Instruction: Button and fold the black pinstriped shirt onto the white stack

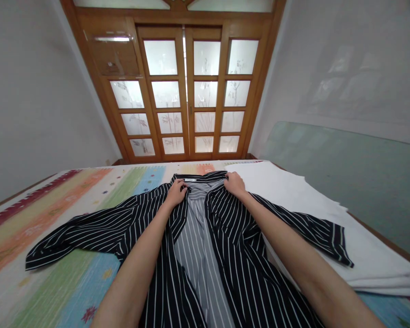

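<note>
A black shirt with white stripes [237, 255] lies spread on the bed, its front open so the paler inside of the back shows. The collar points away from me, and both sleeves stretch out to the sides. My left hand [177, 191] is closed on the left side of the collar, just below a small white label [190, 180]. On the collar's right end, my right hand [234, 183] pinches the fabric between thumb and fingers. Parts of the shirt's body are hidden beneath my forearms.
Under the shirt is a sheet with coloured stripes [30, 205]. Folded white cloth [269, 182] lies at the right, partly under the right sleeve. A pale green panel [331, 159] stands along the right wall. Wooden doors with glass panes [189, 91] rise beyond the far edge.
</note>
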Action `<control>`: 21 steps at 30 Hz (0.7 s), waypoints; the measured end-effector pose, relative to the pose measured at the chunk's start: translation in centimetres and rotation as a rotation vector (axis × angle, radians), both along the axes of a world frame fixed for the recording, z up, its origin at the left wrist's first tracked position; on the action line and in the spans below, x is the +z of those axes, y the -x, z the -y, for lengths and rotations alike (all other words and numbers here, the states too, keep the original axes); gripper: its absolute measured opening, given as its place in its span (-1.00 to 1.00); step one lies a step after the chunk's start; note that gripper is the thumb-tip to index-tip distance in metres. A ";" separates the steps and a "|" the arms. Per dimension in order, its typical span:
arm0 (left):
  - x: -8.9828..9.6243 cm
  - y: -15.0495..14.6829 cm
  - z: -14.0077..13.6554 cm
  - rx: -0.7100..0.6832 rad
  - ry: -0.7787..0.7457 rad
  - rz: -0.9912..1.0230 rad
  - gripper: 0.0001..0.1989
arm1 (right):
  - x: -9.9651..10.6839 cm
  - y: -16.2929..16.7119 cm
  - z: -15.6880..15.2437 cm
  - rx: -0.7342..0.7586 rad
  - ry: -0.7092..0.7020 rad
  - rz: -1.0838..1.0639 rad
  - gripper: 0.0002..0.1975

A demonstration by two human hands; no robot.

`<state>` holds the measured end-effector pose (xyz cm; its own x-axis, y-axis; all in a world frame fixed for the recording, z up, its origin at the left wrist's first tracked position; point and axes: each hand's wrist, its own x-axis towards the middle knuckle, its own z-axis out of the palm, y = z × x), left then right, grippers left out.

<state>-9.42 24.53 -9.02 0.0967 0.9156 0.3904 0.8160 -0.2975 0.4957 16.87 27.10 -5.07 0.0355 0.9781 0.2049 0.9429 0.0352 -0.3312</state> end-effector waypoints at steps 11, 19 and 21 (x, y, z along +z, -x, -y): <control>0.4 -0.1 1.4 0.083 -0.080 0.165 -0.85 | 0.0 1.5 -0.3 0.205 -0.236 -0.160 -0.75; 0.5 -0.2 1.4 0.076 -0.082 0.108 -0.84 | 0.4 8.4 1.2 0.580 -0.232 -0.282 -0.80; 0.5 -0.2 1.3 0.085 -0.066 0.113 -0.84 | 0.0 9.7 1.4 0.594 -0.185 -0.307 -0.75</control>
